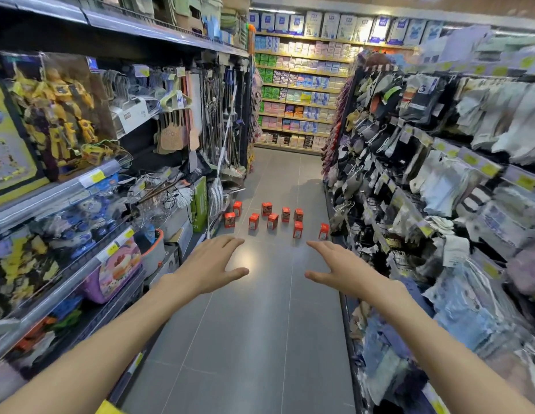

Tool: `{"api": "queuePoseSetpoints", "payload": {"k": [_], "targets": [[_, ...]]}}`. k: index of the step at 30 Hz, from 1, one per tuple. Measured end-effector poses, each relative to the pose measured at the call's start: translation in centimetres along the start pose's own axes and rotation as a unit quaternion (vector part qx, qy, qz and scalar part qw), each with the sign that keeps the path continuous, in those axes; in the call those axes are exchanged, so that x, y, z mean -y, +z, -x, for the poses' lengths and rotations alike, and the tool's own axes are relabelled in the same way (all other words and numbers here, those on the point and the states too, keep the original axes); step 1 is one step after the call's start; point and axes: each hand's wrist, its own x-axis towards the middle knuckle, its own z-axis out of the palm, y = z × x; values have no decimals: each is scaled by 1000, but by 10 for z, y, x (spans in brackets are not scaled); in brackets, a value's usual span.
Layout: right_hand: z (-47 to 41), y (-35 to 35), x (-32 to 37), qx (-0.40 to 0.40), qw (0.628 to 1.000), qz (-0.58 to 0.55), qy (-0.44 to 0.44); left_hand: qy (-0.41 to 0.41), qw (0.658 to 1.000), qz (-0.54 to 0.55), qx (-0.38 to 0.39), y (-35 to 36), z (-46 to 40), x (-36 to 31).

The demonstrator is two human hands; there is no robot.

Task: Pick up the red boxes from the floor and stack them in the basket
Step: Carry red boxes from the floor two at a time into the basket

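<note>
Our left hand and right hand reach out with fingers spread, holding nothing. Beyond both, the red boxes stand upright on the floor. We see no basket, and since the boxes stand close together, a careless grab could topple neighbours. Their labels are too small to read.

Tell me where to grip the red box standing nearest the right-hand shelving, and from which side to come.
Grip the rightmost red box across its two narrow side faces near the top, coming down from above with the right hand. It stands upright and apart from its neighbours, but sits close to the right shelf base, so a sideways approach looks cramped.
</note>
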Motion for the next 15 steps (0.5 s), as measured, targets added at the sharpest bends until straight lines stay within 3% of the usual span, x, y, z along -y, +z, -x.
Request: {"api": "queuePoseSetpoints", "payload": {"k": [15], "targets": [[-368, 29, -123, -14, 1000, -15, -12, -23, 999, -5, 36, 69, -313, 198]]}}
